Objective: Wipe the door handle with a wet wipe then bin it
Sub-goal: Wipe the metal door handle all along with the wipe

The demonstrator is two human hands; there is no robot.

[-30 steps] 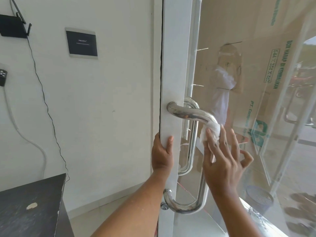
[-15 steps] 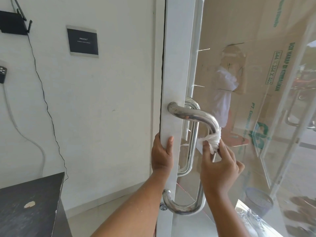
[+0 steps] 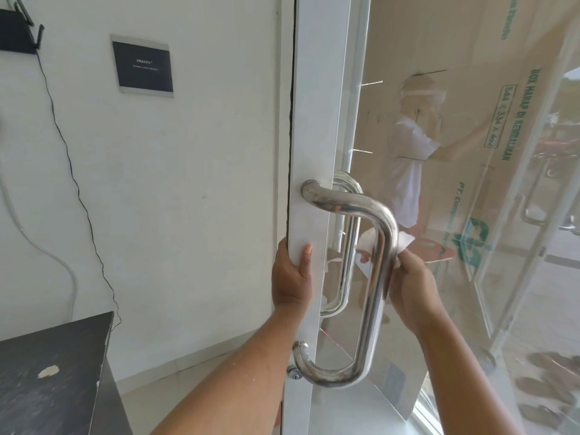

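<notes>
Steel door handle (image 3: 373, 309): your right hand (image 3: 411, 287) clamps the wet wipe (image 3: 406, 239) round its upright bar, fingers curled; left hand (image 3: 292, 281) fingers grip the door edge (image 3: 314, 120).

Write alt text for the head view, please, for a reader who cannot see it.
A person's right hand wraps a wet wipe round the upright bar of a steel door handle, while the left hand grips the edge of the glass door.

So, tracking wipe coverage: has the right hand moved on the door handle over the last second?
Yes. The right hand dropped slightly from the door handle's top bend and now grips the wet wipe round its upright bar.
</notes>
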